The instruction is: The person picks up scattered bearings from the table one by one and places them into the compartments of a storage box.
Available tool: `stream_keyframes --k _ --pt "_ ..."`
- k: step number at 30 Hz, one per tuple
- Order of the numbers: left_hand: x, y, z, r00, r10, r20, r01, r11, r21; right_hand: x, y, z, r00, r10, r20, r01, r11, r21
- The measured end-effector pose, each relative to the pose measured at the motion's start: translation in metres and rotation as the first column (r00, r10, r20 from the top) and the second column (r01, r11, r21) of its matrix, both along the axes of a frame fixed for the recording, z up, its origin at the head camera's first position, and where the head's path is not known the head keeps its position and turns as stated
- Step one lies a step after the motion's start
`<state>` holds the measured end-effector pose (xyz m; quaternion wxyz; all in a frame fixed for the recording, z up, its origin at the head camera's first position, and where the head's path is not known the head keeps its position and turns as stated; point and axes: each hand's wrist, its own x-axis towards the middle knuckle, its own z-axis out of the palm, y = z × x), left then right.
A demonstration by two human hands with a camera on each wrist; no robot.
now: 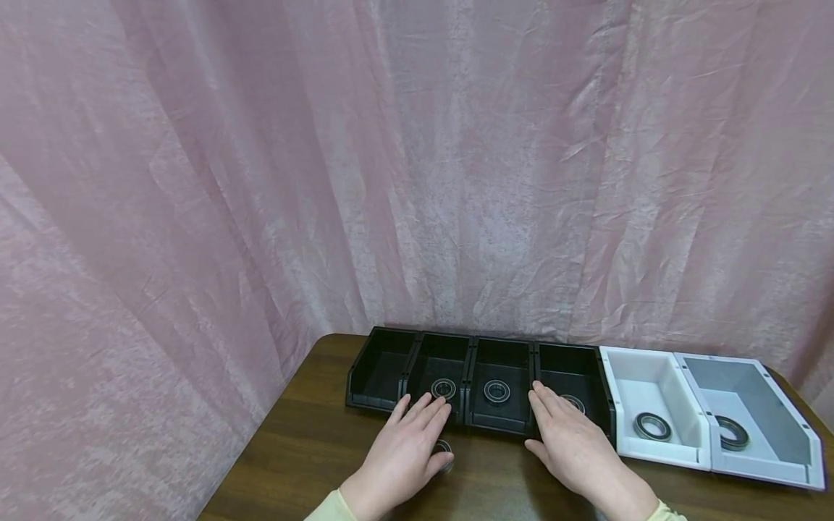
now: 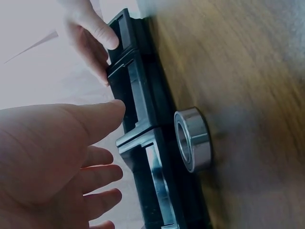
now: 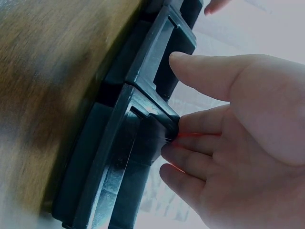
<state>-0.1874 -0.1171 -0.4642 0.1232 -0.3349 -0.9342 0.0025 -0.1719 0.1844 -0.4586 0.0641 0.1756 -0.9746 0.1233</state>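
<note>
My left hand (image 1: 407, 454) is held over the front of the black bins (image 1: 381, 365), fingers extended and nothing in its grasp. A ball bearing (image 2: 193, 140) stands on edge on the wooden table in front of the bins; in the head view the left thumb partly covers it. My right hand (image 1: 573, 441) is stretched out flat over the front of the rightmost black bin, its fingertips near the divider. Beneath it a bearing (image 1: 575, 402) in that bin is partly hidden. Two further bearings lie flat in the middle black bins, one (image 1: 443, 389) just beyond the left fingertips, the other (image 1: 497, 391) between the hands.
To the right stand a white bin (image 1: 698, 452) holding a larger bearing (image 1: 652, 427) and a light grey bin (image 1: 769, 469) with another bearing (image 1: 733, 434). The bins form a row along the back of the wooden table (image 1: 287, 449), against a pink curtain (image 1: 456, 181).
</note>
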Motion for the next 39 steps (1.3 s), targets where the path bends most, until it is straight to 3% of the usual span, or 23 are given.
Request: stream_keyframes --k 25,34,39 --pt "0.01 0.0 -0.012 0.995 -0.012 0.104 0.013 1.0 -0.007 0.0 0.0 0.0 1.0 0.001 -0.009 -0.001 1.0 0.001" --pt "0.01 0.001 -0.015 0.984 0.032 0.174 -0.025 0.999 -0.039 0.0 0.0 0.0 1.0 -0.001 -0.008 0.001 1.0 0.002" --pt "0.01 0.001 -0.016 0.983 0.041 0.181 -0.032 0.998 -0.054 0.001 0.0 -0.001 1.0 0.001 -0.011 -0.001 1.0 0.002"
